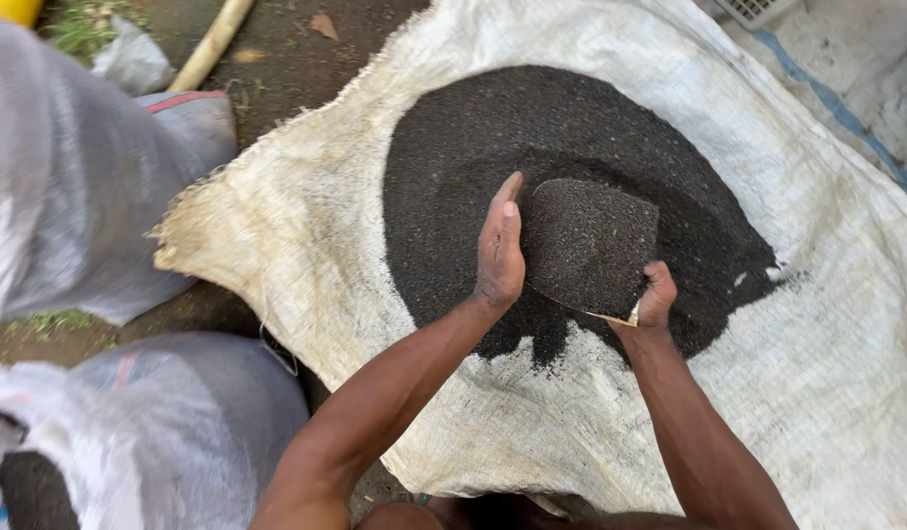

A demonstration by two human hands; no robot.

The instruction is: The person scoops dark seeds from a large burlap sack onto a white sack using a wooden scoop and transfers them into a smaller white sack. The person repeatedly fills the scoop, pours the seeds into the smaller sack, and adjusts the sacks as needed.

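Observation:
A wide pile of small black seeds (493, 128) lies on a spread white woven sack (306, 226). My right hand (656, 296) grips the near edge of a flat scoop (589, 245) heaped with the same black seeds, held over the pile. My left hand (500, 250) stands on edge, fingers straight and together, pressed against the scoop's left side. Both forearms reach in from the bottom of the view.
Two filled grey-white sacks stand on the left, one at the upper left (71, 186) and one at the lower left (149, 432). A wooden pole (210, 44) lies on bare soil at the top. More white sheeting (846, 59) is at the top right.

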